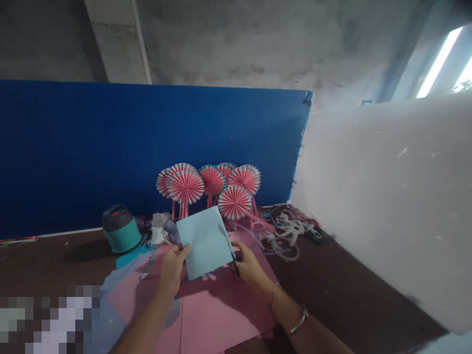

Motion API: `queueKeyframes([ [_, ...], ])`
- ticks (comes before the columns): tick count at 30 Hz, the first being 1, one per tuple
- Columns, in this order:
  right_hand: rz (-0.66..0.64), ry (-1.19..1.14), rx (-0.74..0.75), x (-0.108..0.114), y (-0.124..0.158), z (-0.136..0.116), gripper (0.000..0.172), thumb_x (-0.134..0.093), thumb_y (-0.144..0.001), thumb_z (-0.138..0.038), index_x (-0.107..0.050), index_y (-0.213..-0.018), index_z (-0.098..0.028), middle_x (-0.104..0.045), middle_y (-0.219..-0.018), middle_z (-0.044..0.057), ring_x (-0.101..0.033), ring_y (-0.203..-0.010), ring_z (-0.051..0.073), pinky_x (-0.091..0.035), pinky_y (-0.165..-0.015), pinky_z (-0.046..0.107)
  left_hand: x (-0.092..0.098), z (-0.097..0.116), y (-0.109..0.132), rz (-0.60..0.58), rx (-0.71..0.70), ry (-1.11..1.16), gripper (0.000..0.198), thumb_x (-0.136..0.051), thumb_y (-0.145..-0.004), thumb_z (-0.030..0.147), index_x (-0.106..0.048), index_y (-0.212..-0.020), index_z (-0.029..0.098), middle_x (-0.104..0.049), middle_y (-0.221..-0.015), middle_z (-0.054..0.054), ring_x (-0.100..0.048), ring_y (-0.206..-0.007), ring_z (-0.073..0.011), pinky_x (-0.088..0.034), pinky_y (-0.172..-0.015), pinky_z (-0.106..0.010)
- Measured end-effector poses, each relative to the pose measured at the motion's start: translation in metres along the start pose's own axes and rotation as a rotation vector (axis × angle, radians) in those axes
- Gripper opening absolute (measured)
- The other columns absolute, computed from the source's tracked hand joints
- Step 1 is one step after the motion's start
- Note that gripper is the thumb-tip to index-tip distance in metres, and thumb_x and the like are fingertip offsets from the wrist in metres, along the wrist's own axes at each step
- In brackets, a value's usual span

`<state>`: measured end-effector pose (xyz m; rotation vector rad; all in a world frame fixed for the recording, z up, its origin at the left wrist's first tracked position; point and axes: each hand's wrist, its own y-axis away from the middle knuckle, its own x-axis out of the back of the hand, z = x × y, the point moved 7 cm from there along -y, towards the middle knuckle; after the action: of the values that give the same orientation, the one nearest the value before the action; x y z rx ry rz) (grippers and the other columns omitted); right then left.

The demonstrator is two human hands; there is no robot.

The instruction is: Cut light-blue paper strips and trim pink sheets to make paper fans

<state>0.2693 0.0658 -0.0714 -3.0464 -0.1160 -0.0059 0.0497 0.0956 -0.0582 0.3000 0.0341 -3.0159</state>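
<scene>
A light blue sheet of paper [204, 243] is held up in front of me, tilted. My left hand [174, 268] pinches its left edge between thumb and fingers. At the sheet's right edge, my right hand [248, 265] is closed around dark-handled scissors [235, 264], whose blades lie along the paper near that edge. Pink paper sheets [217, 314] lie spread beneath both hands. Behind the held sheet stand several round pleated paper fans [185, 187], pink with pale or teal rims, on pink sticks.
A teal container with a dark lid [121, 231] stands to the left, near crumpled whitish material [160, 228]. Tangled white paper strips [289, 231] lie at the right. A blue panel [110, 147] closes off the back and a white panel [387, 196] the right side.
</scene>
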Motion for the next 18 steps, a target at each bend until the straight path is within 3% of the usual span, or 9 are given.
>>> queueKeyframes([
  [13,0.016,-0.019,-0.023,0.0002,0.0023,-0.0041,0.048,-0.064,-0.059,-0.022,-0.054,-0.106,-0.016,-0.056,-0.056,-0.008,-0.038,-0.043,0.005,-0.026,-0.042,0.017,0.0002,-0.0005,0.0013,0.011,0.028,0.023,0.033,-0.077,-0.059,0.04,-0.072,-0.084,0.019,-0.077,-0.082,-0.004,-0.07,-0.081,-0.0272,-0.053,-0.08,-0.038],
  [18,0.037,-0.02,-0.013,0.0013,0.0006,-0.0018,0.046,-0.062,-0.059,-0.021,-0.055,-0.103,-0.015,-0.055,-0.053,-0.008,-0.038,-0.041,0.006,-0.026,-0.041,0.017,0.0007,0.004,0.003,0.04,-0.022,-0.125,0.032,-0.073,-0.063,0.045,-0.071,-0.083,0.02,-0.077,-0.085,-0.005,-0.07,-0.083,-0.0271,-0.054,-0.078,-0.037],
])
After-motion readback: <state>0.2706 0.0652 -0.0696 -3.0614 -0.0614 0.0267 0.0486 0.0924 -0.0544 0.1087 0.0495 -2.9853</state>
